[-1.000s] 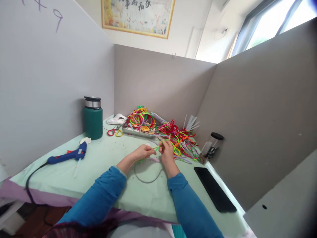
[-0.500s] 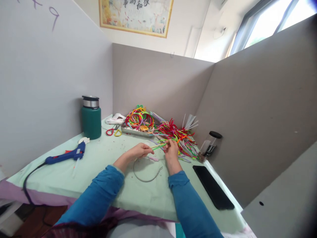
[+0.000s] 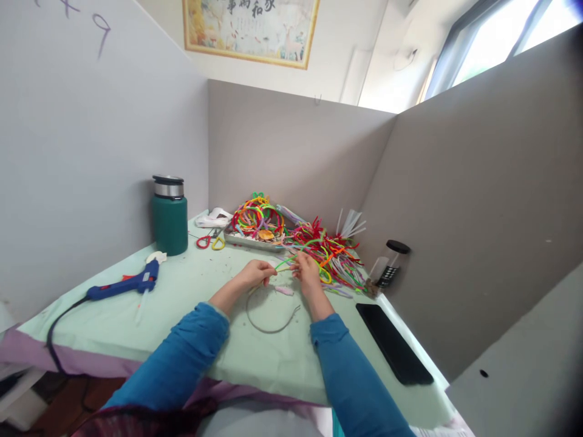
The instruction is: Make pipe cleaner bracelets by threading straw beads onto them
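Note:
My left hand (image 3: 257, 272) is closed in a pinch on the end of a green pipe cleaner (image 3: 285, 261) above the middle of the table. The strand runs across to my right hand (image 3: 308, 274), whose fingers are closed on it, and its far part arcs up beyond them. A paler yellowish strand stretches below the green one between the hands. Beneath them, a thin metal headband (image 3: 272, 332) lies on the cloth, partly hidden by my left hand. A small pink fuzzy piece (image 3: 285, 291) sits by its upper end.
A tray (image 3: 255, 243) of coloured pipe-cleaner rings and a loose heap of pipe cleaners (image 3: 339, 258) lie at the back. To the left are scissors (image 3: 211, 243), a green bottle (image 3: 170, 221) and a corded blue glue gun (image 3: 122, 285). A black phone (image 3: 394, 344) and clear jar (image 3: 388, 264) are right.
Both hands have shifted slightly left. The green and yellowish strands, close together before, are now spread apart between the hands, with the green one bowed upward.

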Available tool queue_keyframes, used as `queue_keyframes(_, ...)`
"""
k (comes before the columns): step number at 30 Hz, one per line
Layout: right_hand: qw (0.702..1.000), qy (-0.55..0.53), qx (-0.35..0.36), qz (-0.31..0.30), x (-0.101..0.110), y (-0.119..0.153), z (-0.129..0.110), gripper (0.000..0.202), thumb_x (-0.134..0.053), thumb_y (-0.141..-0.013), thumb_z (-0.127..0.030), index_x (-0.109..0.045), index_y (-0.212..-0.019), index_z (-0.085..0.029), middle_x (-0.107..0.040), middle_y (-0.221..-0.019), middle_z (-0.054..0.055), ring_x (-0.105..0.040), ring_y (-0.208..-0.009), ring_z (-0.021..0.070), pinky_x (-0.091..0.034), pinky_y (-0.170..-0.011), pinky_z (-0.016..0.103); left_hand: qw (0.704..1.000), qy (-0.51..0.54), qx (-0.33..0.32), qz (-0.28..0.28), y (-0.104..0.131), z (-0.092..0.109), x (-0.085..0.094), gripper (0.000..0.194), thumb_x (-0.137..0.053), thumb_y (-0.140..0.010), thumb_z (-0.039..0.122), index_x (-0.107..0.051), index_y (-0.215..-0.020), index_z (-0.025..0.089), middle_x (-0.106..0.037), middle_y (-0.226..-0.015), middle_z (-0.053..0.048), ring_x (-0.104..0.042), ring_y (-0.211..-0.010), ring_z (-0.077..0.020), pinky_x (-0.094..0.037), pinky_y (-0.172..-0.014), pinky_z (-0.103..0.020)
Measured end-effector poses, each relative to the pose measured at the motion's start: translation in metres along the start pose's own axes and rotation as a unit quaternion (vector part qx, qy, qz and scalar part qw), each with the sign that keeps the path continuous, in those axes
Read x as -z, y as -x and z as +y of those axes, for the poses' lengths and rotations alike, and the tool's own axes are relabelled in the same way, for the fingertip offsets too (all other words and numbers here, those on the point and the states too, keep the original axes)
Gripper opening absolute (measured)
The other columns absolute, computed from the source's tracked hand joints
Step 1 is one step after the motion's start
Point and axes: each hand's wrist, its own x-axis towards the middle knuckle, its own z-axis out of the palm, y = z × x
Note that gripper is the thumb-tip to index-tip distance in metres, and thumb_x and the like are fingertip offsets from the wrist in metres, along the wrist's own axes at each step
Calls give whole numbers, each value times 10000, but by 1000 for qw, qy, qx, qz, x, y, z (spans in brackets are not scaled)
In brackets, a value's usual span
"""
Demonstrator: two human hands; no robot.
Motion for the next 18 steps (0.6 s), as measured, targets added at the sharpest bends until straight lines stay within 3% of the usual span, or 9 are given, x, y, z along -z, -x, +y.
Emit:
queue_keyframes(3,993,89,-1,-78,-11,11,6,323,-709,-686,-482,-624,-780,-185,-677,-757,10,-568,-490,102,-353,-359,186,1000,-15,-19,12,-1,-2,-1,328,-671,-690,459,-668,-728,133,-557,-466,12,-354,-387,-77,-231,-431,-217)
queue_keyframes(6,981,157,16,-114,-15,18,12,292,-687,-715,-476,-613,-704,-193,-591,-569,-30,-500,-437,102,-323,-352,189,996,-64,-49,32,-3,-5,-3,311,-632,-724,444,-663,-665,141,-557,-472,9,-410,-447,-98,-277,-475,-221)
queue_keyframes(9,971,210,36,-107,-15,20,16,311,-688,-717,-462,-550,-612,-204,-500,-465,-54,-446,-416,106,-319,-369,204,990,-117,-71,44,-5,-8,-6,280,-593,-758,396,-680,-671,145,-574,-491,3,-448,-486,-117,-301,-508,-230)
queue_keyframes(13,968,229,68,-83,-12,16,18,333,-678,-723,-453,-518,-567,-207,-492,-465,-52,-431,-436,109,-325,-413,221,983,-145,-78,84,-6,-8,-9,176,-590,-765,300,-688,-799,157,-645,-573,-9,-497,-515,-134,-318,-533,-235)
queue_keyframes(18,964,236,80,-87,-11,14,20,311,-652,-747,-413,-521,-552,-210,-491,-457,-52,-412,-429,109,-324,-441,234,962,-220,-104,123,-5,-6,-9,76,-568,-750,169,-620,-698,189,-679,-629,-33,-556,-587,-155,-336,-593,-245)
